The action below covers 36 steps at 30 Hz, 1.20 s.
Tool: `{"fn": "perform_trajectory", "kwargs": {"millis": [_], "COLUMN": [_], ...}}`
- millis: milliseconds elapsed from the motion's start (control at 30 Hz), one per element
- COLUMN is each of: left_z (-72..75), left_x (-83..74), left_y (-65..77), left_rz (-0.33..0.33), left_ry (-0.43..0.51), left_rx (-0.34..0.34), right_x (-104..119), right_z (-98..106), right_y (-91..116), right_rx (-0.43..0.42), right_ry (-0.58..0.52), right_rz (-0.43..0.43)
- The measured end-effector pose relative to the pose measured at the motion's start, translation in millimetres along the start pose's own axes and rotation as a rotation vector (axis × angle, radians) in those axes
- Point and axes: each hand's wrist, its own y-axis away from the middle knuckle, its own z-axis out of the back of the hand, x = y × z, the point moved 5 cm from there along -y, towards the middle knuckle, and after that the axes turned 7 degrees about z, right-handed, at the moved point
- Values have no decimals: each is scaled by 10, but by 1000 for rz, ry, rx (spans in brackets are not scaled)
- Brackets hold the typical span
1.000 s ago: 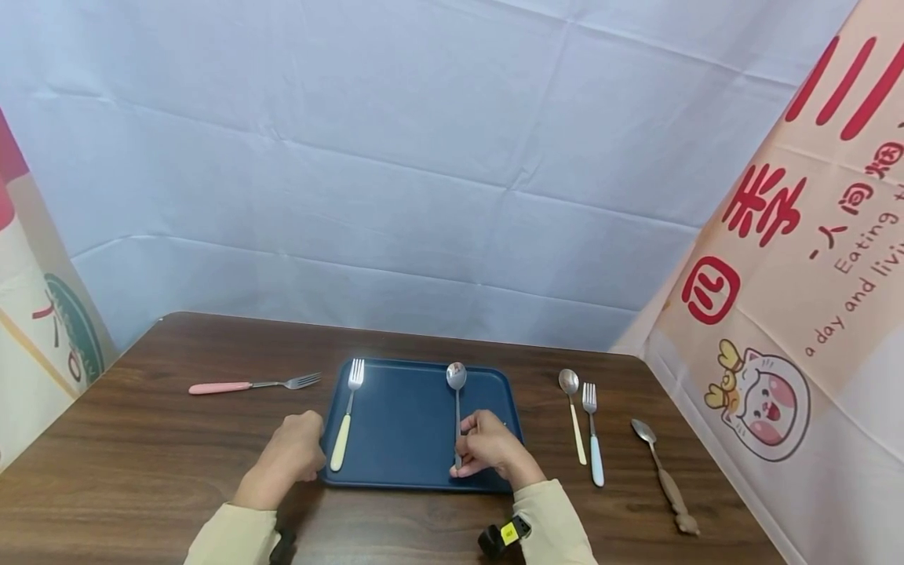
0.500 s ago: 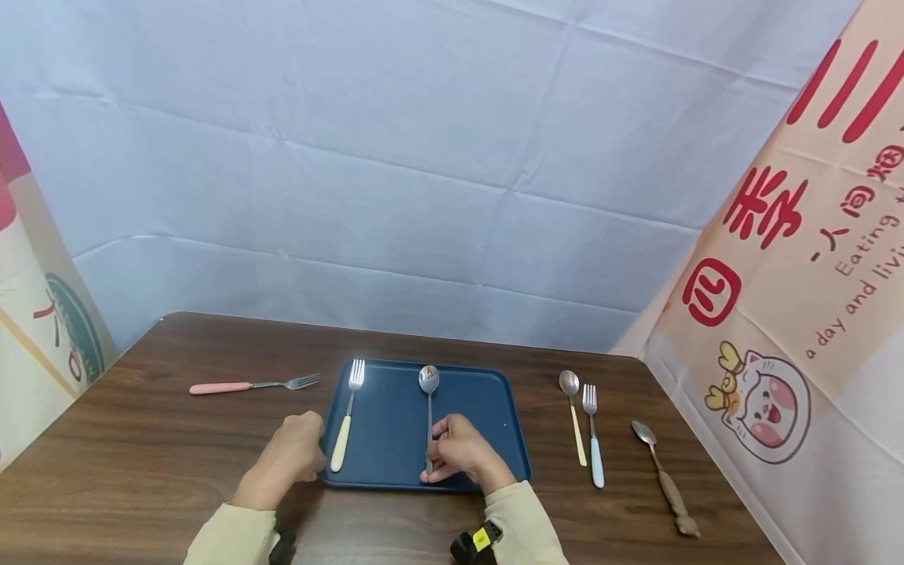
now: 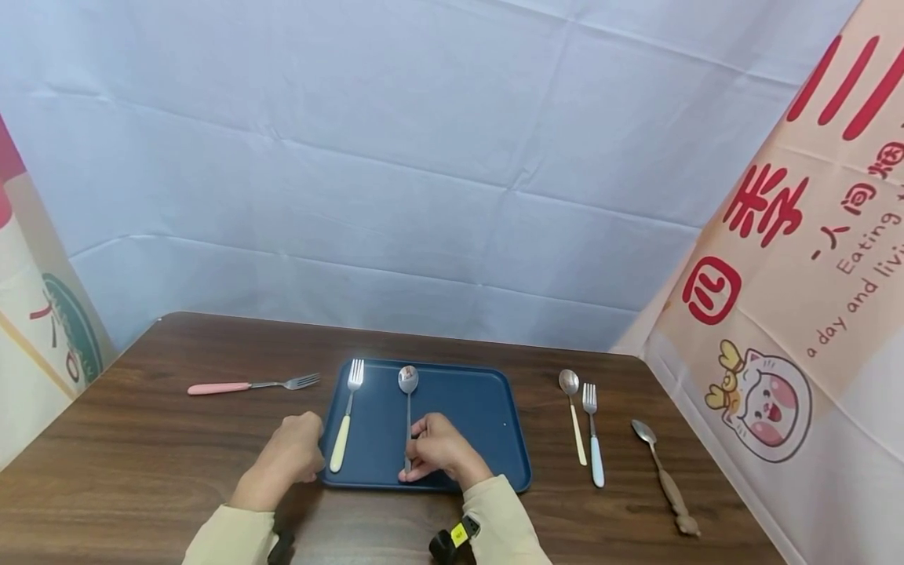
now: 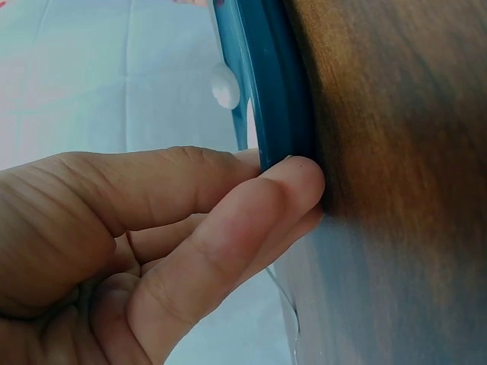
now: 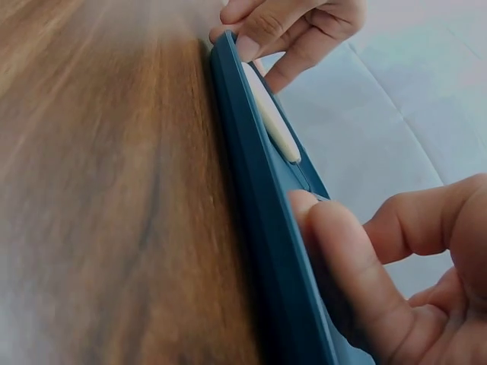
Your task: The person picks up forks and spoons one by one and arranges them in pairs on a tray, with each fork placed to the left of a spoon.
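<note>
While my left hand [image 3: 292, 449] pinches the blue rectangular tray [image 3: 466, 404] by its left rim, my right hand [image 3: 441, 450] pinches the long silver metal spoon [image 3: 408, 402] inside it; straying too far left could knock the yellow-handled metal fork [image 3: 343, 428].

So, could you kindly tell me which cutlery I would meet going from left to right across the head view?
Pink-handled fork, pale-yellow-handled fork, all-metal spoon, cream-handled spoon, light-blue-handled fork, brown-handled spoon.
</note>
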Motion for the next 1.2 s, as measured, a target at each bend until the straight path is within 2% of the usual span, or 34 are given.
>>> {"fn": "perform_trajectory", "kwargs": {"millis": [333, 700, 833, 1100, 1200], "left_z": [-10, 15, 11, 2, 5], "left_x": [-10, 18, 17, 30, 32], "left_y": [1, 1, 2, 8, 9], "left_rz": [-10, -7, -7, 3, -1], "left_ry": [7, 1, 6, 33, 34], "left_rx": [-5, 0, 0, -1, -2], "right_x": [4, 32, 51, 109, 98], "right_z": [-110, -264, -288, -291, -302], "right_y": [-79, -149, -168, -150, -160], "right_rx": [8, 7, -18, -101, -106], "right_ry": [-17, -27, 33, 252, 259], "right_rz": [-14, 38, 36, 37, 25]}}
